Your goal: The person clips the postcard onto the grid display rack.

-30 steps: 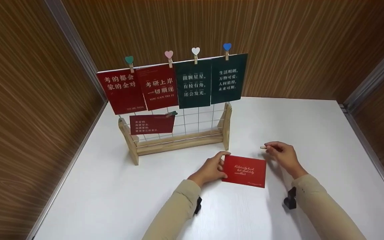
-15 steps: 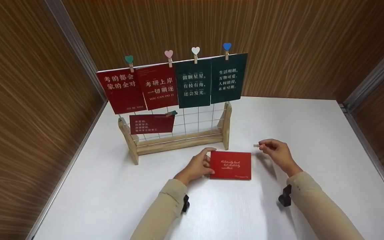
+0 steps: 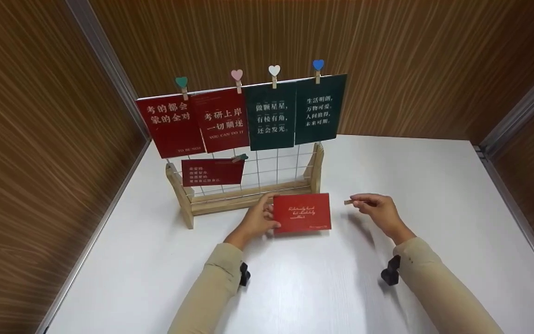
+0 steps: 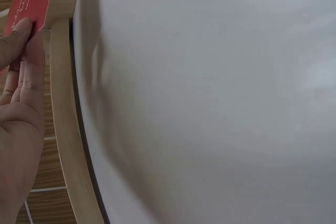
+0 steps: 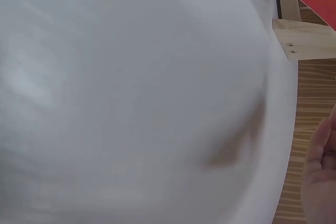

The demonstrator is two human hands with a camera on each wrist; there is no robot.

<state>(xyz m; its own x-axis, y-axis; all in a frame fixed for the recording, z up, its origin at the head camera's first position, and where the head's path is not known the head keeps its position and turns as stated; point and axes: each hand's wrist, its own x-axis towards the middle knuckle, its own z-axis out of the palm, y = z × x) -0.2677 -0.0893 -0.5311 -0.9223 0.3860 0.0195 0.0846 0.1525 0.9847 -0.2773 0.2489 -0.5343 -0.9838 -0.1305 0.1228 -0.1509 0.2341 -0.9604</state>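
Note:
My left hand (image 3: 256,220) holds a red card (image 3: 302,213) by its left edge, thumb in front. The card is lifted off the table, before the right part of a wooden stand with a wire grid (image 3: 267,169). White script shows on the card, also in the left wrist view, where my thumb presses its corner. To the right of the card, my right hand (image 3: 380,213) pinches a small wooden clothespin (image 3: 348,202) between thumb and fingertips. In the right wrist view only part of the right hand (image 5: 321,177) shows at the edge, and the clothespin is out of sight.
Two red cards (image 3: 174,134) and two dark green cards (image 3: 271,137) hang along the grid's top on heart clothespins. A smaller dark red card (image 3: 211,178) hangs lower left under a green clip (image 3: 240,158). Wood-grain panels (image 3: 410,60) enclose the white table (image 3: 123,269).
My left hand has raised the red card and carried it left and away from me, to the front of the stand. The right hand has followed leftward with the clothespin.

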